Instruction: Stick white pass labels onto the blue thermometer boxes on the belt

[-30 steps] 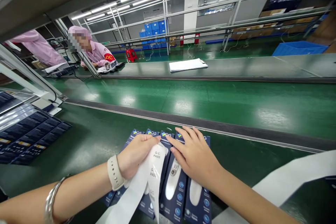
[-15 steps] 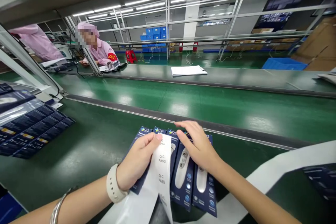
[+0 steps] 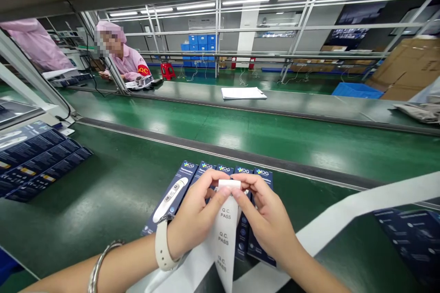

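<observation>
A white strip of "Q.C. PASS" stickers [image 3: 225, 233] hangs between my hands, its top end bent over. My left hand [image 3: 202, 206] pinches that end from the left, thumb in front and fingers behind. From the right, my right hand [image 3: 263, 206] pinches the same end, its thumb close to the left thumb. Under and behind the hands lies a row of several dark blue thermometer boxes [image 3: 170, 197], side by side and printed with a white thermometer. My hands and the strip cover the middle boxes.
Stacked blue boxes [image 3: 44, 160] stand at the left, and another blue box [image 3: 409, 238] lies at the right. A long white band [image 3: 364, 197] crosses the right side. Beyond the bench, a person in pink [image 3: 129, 62] sits near white papers [image 3: 243, 93].
My right hand has moved from the boxes to the strip and now grips its top end with my left hand. The strip's end is now folded over. The view has shifted slightly.
</observation>
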Action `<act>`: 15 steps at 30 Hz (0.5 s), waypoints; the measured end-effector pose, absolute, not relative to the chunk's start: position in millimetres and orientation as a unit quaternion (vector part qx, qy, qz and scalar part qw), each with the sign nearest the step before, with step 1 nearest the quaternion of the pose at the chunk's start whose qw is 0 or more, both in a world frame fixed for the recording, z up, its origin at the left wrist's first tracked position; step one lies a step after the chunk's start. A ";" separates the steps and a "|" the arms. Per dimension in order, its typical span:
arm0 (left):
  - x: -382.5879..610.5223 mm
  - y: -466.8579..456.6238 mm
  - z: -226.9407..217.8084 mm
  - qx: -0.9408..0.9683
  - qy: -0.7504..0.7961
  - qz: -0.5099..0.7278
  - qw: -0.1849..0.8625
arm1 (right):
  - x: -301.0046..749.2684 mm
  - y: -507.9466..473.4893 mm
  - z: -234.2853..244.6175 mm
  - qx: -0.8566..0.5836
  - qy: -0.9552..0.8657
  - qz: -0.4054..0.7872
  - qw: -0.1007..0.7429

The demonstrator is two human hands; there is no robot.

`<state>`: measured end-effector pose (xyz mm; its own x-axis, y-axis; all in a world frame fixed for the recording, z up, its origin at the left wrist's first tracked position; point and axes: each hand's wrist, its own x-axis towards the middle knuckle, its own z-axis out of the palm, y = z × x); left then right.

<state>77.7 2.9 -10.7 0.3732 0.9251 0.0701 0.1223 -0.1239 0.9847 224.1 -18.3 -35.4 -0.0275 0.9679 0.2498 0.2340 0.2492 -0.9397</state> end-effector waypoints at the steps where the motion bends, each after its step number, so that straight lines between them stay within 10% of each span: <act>1: 78.8 3.0 -10.3 0.641 0.410 0.388 0.520 | 224.4 -18.6 -35.4 -0.490 -0.616 0.369 0.494; 15: 105.3 21.2 -27.1 0.600 0.468 0.343 0.550 | 242.5 1.2 -47.7 -0.575 -0.659 0.201 0.442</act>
<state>105.3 21.2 -27.1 0.3270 0.9395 -0.1024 0.1837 0.0431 0.9820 242.5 1.2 -47.7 0.0521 0.9348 0.3514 0.5799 0.2582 -0.7727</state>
